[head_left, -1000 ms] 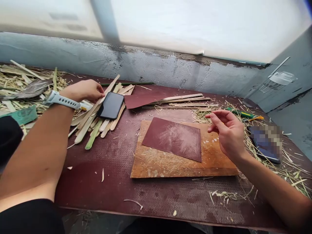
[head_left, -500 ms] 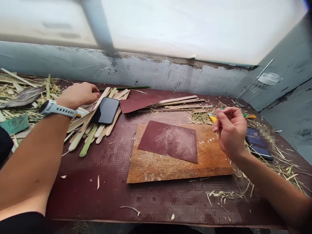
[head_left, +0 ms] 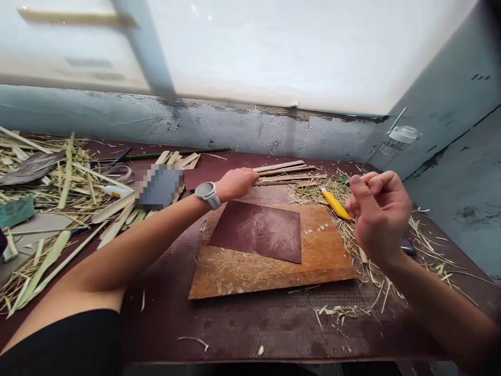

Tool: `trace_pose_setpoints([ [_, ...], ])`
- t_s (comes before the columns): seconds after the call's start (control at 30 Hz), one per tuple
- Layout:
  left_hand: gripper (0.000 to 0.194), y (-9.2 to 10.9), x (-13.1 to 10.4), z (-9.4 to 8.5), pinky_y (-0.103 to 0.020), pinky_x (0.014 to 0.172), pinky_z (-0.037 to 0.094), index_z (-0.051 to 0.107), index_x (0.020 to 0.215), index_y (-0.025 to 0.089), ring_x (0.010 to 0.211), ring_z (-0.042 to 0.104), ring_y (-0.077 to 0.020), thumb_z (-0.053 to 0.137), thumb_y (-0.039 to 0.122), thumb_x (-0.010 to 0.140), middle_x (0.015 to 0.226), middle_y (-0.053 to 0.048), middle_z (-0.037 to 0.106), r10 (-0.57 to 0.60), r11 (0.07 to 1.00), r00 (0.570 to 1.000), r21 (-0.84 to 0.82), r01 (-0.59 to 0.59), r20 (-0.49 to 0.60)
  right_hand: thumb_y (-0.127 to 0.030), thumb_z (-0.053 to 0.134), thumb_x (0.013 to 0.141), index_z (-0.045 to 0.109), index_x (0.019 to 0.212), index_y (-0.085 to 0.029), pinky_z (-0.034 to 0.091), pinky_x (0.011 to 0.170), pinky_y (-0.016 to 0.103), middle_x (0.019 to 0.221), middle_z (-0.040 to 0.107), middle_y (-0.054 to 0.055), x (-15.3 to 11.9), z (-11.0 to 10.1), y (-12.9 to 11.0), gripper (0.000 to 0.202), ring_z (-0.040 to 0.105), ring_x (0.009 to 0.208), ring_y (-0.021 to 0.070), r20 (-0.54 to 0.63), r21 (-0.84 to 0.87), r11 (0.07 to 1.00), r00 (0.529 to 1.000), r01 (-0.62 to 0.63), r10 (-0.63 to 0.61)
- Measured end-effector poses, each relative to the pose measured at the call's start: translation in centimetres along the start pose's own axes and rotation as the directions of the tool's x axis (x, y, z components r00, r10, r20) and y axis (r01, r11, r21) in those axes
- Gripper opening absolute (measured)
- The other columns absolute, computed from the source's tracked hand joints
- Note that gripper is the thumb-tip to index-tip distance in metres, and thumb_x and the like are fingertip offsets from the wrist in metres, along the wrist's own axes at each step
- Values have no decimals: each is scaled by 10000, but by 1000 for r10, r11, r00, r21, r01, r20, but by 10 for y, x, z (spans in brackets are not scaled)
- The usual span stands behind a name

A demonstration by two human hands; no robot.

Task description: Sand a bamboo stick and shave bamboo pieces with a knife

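Beside wooden strips (head_left: 278, 166), left hand (head_left: 238, 184), grip unclear, near yellow cutter (head_left: 335, 203), right hand (head_left: 379, 216) closed

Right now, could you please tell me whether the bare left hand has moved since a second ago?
Yes: the bare left hand has moved right, from the left of the dark rectangular phone to well past its right side.

Pale shavings (head_left: 307, 191) and slim wooden strips (head_left: 282, 169) are littering a workshop bench (head_left: 160, 329), where a yellow cutter (head_left: 335, 203) is lying beside a scuffed board (head_left: 323, 256) bearing apparent sandpaper (head_left: 254, 231), while chipped plaster (head_left: 213, 122) is showing along the wall behind.
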State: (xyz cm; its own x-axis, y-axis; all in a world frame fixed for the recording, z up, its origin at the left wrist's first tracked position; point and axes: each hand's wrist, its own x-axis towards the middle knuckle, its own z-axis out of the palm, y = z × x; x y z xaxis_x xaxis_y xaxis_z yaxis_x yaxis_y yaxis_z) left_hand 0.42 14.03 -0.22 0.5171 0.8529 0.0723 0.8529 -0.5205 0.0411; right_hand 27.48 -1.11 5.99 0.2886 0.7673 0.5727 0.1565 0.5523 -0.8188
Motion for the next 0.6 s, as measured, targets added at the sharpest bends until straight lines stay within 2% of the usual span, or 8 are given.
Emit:
trace_pose_setpoints([
  [0.03,206,-3,10,3,-399,940,577,713,1160,194,1075,700,-239,575,306,1056,1199,-98,713,-7,1000,1000,13,7,7,-377,819,867,391,752,-257,299,414,290,770,448,-44,-4,-4,2,460,366,518,79,31,-39,999,999,-14,15],
  [0.13,329,-12,33,8,-452,966,593,653,1272,174,1121,675,-243,671,390,1024,1287,-106,661,-33,998,999,51,32,23,-426,795,890,413,772,-262,323,443,287,789,466,-21,-16,-19,8,432,395,574,105,100,-137,989,992,-61,75],
  [0.23,362,-16,45,13,-466,973,594,635,1312,178,1146,666,-255,673,391,1022,1328,-112,641,-60,994,998,92,58,18,-415,757,925,425,804,-265,354,477,284,799,472,-19,-28,-31,13,383,415,594,111,134,-189,978,984,-93,120],
  [0.43,371,-15,47,19,-465,967,596,632,1314,170,1139,669,-255,677,392,1020,1322,-115,643,-71,984,997,165,65,32,-337,719,955,438,835,-265,425,557,292,809,508,-21,-45,-35,20,314,497,669,125,274,-286,958,959,11,71],
  [0.6,374,-18,45,15,-463,962,597,631,1315,169,1132,672,-254,677,394,1020,1314,-113,646,-109,978,994,181,104,20,-334,716,955,438,827,-266,440,572,299,798,515,-23,-47,-36,24,313,529,685,134,300,-322,945,953,56,45],
])
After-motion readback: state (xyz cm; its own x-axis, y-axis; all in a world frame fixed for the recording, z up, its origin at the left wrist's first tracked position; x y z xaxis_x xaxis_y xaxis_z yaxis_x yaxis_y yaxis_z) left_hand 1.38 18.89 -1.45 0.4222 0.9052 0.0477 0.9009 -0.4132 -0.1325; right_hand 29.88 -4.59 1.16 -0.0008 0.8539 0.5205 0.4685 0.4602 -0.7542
